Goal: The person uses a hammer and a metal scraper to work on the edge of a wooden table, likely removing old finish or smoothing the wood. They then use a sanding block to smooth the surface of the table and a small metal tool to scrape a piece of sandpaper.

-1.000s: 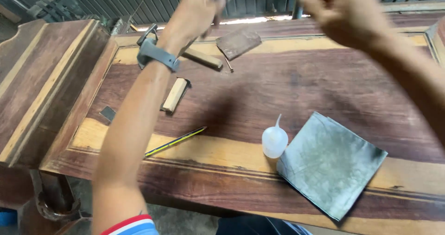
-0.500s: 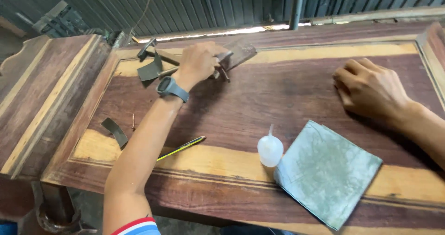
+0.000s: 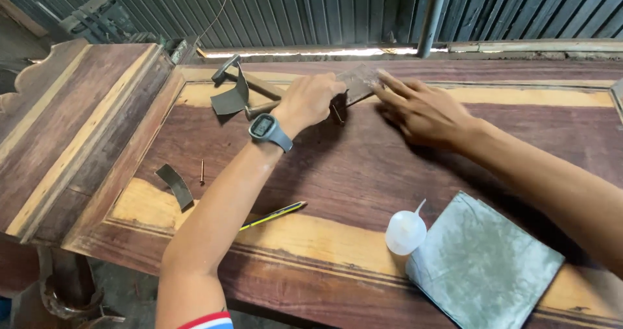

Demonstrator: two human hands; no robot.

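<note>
My left hand point(image 3: 313, 100), with a grey watch point(image 3: 269, 130) on the wrist, is closed in a fist on the left end of a flat brown piece point(image 3: 359, 82) at the far side of the dark wooden panel point(image 3: 363, 167). My right hand point(image 3: 422, 111) lies flat beside it, fingers spread, with its fingertips on the right end of the same piece. A short wooden end point(image 3: 259, 110) shows just left of my fist. A nail-like pin point(image 3: 337, 113) sticks down under the fist.
A hammer point(image 3: 228, 68) and a dark sandpaper scrap point(image 3: 230, 99) lie left of my hands. Nearer me are a curved dark strip point(image 3: 175, 185), a nail point(image 3: 202, 171), a pencil point(image 3: 276, 215), a white squeeze bottle point(image 3: 405, 231) and a grey sheet point(image 3: 483, 267). A pole point(image 3: 431, 17) stands behind.
Both hands came down from in the air to the panel. My left hand settled on the brown piece, then my right hand slid left until its fingers met that piece.
</note>
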